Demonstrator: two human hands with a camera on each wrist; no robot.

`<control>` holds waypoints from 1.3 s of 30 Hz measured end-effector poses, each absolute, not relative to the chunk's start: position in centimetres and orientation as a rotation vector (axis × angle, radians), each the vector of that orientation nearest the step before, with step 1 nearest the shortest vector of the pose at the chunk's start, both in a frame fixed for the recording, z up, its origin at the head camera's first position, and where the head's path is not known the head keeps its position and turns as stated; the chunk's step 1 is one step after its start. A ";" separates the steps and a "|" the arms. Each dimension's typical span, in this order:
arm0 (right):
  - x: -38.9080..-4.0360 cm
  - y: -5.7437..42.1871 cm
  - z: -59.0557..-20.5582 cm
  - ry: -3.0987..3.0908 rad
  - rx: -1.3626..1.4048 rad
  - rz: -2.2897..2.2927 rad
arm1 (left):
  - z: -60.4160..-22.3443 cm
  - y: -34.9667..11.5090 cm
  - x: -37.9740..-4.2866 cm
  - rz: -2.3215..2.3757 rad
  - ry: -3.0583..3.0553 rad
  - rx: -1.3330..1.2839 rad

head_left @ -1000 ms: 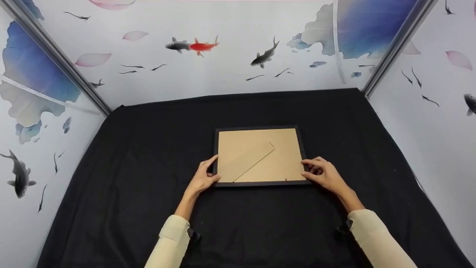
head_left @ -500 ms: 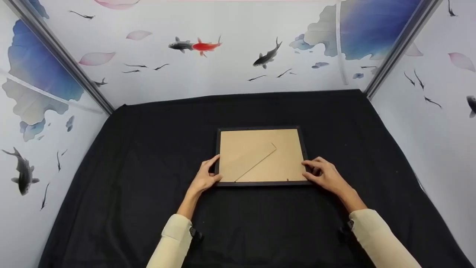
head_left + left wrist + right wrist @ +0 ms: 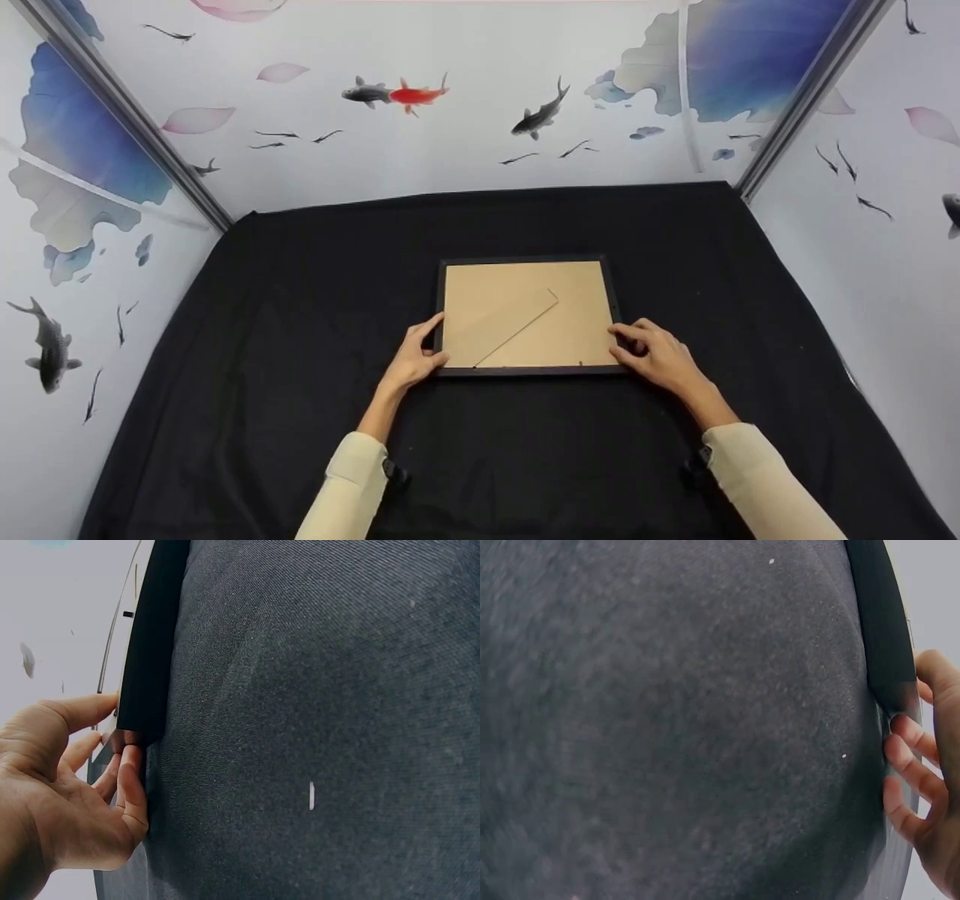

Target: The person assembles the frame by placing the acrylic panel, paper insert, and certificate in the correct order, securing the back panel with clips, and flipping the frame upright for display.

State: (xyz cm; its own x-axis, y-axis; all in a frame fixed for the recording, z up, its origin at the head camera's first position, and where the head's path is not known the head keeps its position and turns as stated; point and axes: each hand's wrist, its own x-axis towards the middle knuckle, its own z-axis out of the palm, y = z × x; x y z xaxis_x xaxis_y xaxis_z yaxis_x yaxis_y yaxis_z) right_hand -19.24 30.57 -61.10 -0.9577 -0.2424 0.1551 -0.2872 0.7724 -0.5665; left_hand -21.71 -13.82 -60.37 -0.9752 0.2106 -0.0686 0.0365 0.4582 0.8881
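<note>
A picture frame (image 3: 517, 315) lies back side up on the black cloth, its tan backing board showing inside a black rim. A flat stand leg (image 3: 517, 322) runs slantwise across the backing, folded down. My left hand (image 3: 409, 361) grips the frame's left side by the near corner. In the left wrist view its thumb (image 3: 86, 709) is on the rim's upper edge, while the other fingers reach the side. With thumb and fingers, my right hand (image 3: 656, 352) holds the opposite side near its corner; in the right wrist view the fingertips (image 3: 900, 750) are low against the side.
Black cloth (image 3: 322, 300) covers the table around the frame. White panels with painted fish (image 3: 536, 120) and petals stand at the back and both sides, joined by metal posts (image 3: 802, 97). Small pale specks, one a short white bit (image 3: 312, 796), lie on the cloth.
The head view has shifted slightly, so everything sits a little farther right in it. Both hands keep their hold and the frame stays in the same place on the cloth.
</note>
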 end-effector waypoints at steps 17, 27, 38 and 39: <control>-20.3 31.3 -61.3 -2.776 0.537 1.265 | -59.7 -13.9 -22.0 1.558 2.507 0.200; -20.6 28.2 -59.9 -2.656 0.578 1.224 | -59.6 -13.8 -21.9 1.529 2.559 0.206; -20.8 24.6 -59.9 -2.713 0.707 1.300 | -58.9 -13.2 -21.4 1.234 2.844 0.289; -20.8 24.5 -59.8 -2.712 0.713 1.305 | -58.8 -13.2 -21.4 1.219 2.846 0.284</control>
State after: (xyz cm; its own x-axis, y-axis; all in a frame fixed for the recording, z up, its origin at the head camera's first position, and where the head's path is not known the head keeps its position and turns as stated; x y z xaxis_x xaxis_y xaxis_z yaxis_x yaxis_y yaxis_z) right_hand -20.83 24.51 -59.85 -0.8926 -0.3836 0.2370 -0.4245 0.5377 -0.7285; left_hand -21.35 -13.25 -58.75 -0.9828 0.1797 0.0422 0.1545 0.6758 0.7207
